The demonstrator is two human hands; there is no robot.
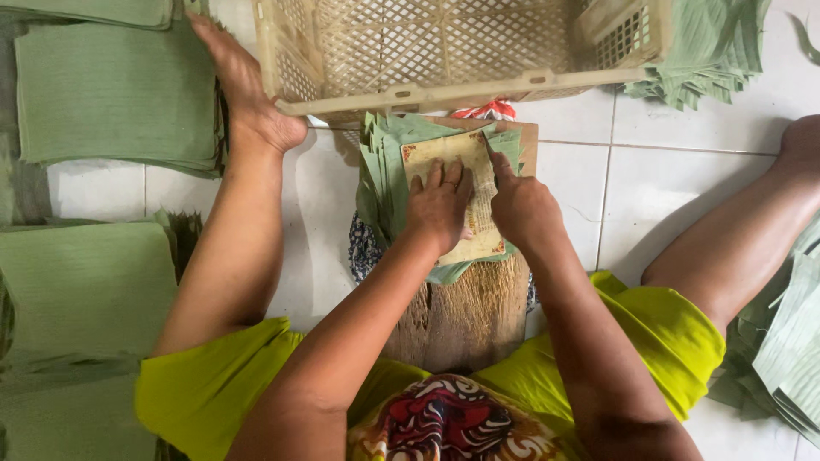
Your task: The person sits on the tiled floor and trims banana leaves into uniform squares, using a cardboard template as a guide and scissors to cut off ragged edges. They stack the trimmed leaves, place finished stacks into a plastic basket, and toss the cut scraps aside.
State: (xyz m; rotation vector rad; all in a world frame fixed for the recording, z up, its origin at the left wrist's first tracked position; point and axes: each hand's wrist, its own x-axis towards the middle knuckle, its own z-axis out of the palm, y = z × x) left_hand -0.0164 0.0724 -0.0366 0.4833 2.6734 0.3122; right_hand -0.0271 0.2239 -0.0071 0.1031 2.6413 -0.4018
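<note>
Left hand (440, 205) lies flat, fingers spread, pressing a worn cardboard template (461, 201) onto a stack of green leaves (389, 171). Right hand (521, 205) sits just beside it at the template's right edge, index finger stretched along that edge, other fingers curled; whether it holds a blade or anything else can't be told. Stack and template sit on a scarred wooden block (470, 312), leaf edges overhanging the block on the left and at the near end. A beige plastic crate (444, 51) sits tilted right above the stack, its rim nearly over the far leaf edge, so room is tight there. A bit of red-and-white stuff (487, 109) pokes out under the crate rim. The person's left leg runs up the left side, foot (248, 85) against a stack of cut green sheets (115, 94); more stacks (85, 290) lie nearer on the left. Loose leaves (709, 60) top right, another heap (790, 341) far right past the right knee. White tiled floor (649, 183) is bare between block and right leg, the main open room. Yellow-green shorts, patterned shirt at bottom.
</note>
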